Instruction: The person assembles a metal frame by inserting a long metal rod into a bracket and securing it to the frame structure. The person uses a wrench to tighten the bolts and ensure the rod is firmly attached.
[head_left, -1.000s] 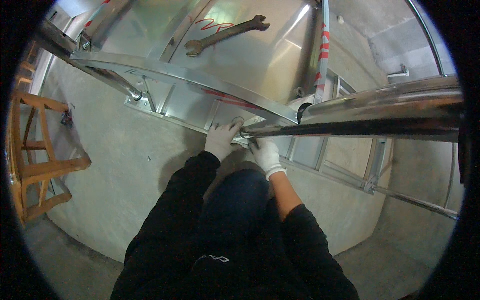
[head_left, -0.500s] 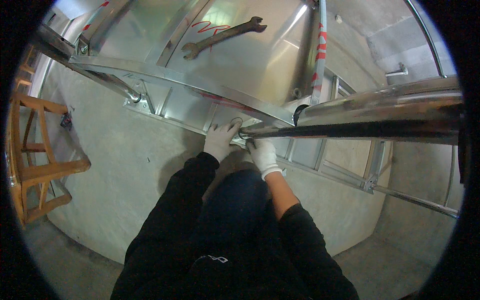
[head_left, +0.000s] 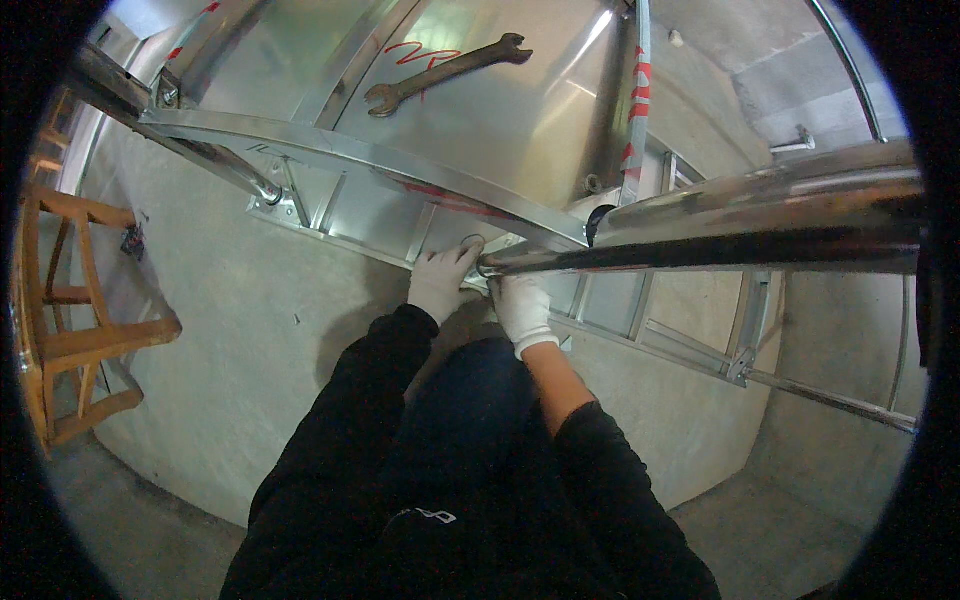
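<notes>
Both my hands wear white work gloves and meet at the lower end of an upright metal pole (head_left: 620, 258), where it joins a low metal frame (head_left: 400, 262). My left hand (head_left: 440, 283) is closed at the left side of the pole's foot, thumb and fingers bent toward it. On the other side my right hand (head_left: 522, 307) has its fingers curled in under the foot. What the fingertips grip there is too small and partly hidden. An open-ended wrench (head_left: 450, 74) lies on the sheet-metal panel (head_left: 490, 130) beyond my hands, out of their touch.
Above the low frame runs a metal edge rail (head_left: 350, 152). Red-and-white tape marks an upright bar (head_left: 640, 110) at the far right. A wooden stool (head_left: 95, 345) stands at the left on the concrete floor (head_left: 230, 360). The thick pole crosses the right side close to me.
My right hand has shifted slightly left and up against the pole's foot. My left hand stays in place, and the wrench has not moved.
</notes>
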